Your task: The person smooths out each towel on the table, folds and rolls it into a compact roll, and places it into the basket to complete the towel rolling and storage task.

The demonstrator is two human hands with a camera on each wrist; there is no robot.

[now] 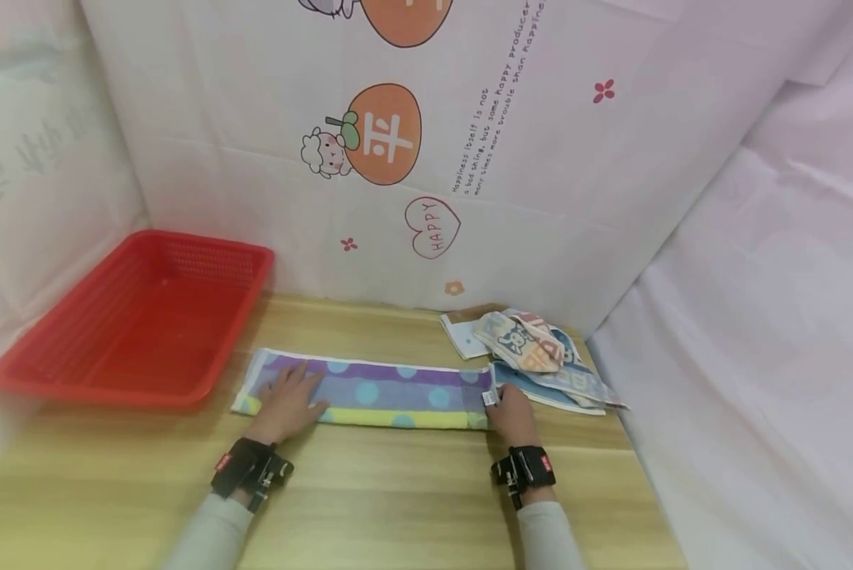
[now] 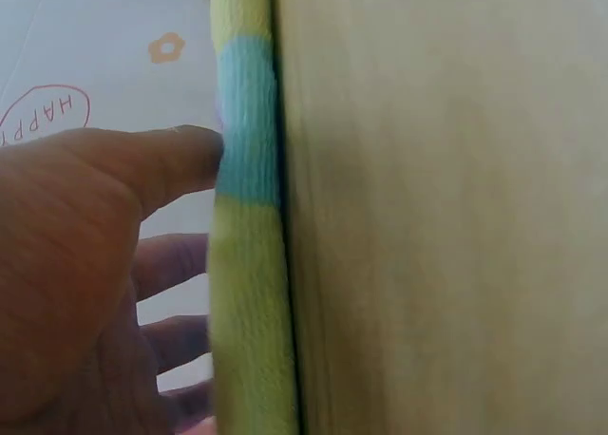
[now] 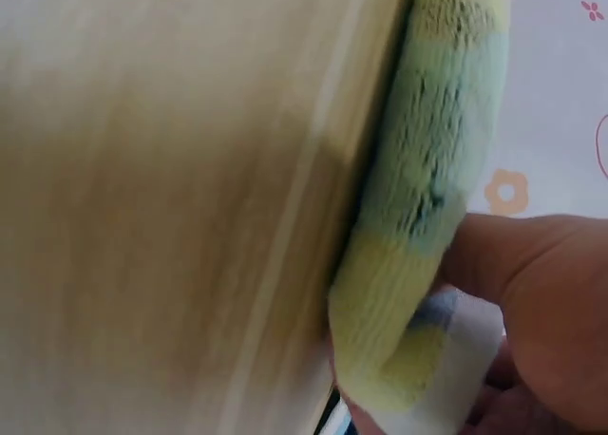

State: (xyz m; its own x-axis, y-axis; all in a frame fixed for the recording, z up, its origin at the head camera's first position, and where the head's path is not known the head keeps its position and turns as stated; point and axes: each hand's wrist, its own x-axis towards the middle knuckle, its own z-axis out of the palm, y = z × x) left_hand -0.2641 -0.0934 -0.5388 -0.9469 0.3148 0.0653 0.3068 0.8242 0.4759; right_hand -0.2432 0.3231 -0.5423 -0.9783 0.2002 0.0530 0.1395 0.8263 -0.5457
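The long folded terry towel (image 1: 391, 393), striped purple, blue and yellow with light-blue dots, lies on the light wood-grain table (image 1: 398, 491), between the red plastic basket (image 1: 163, 332) and the patterned cloth pile (image 1: 540, 360). The left hand (image 1: 286, 404) rests on its left part, fingers spread. The right hand (image 1: 514, 416) pinches its right end beside the small white label (image 1: 490, 397).
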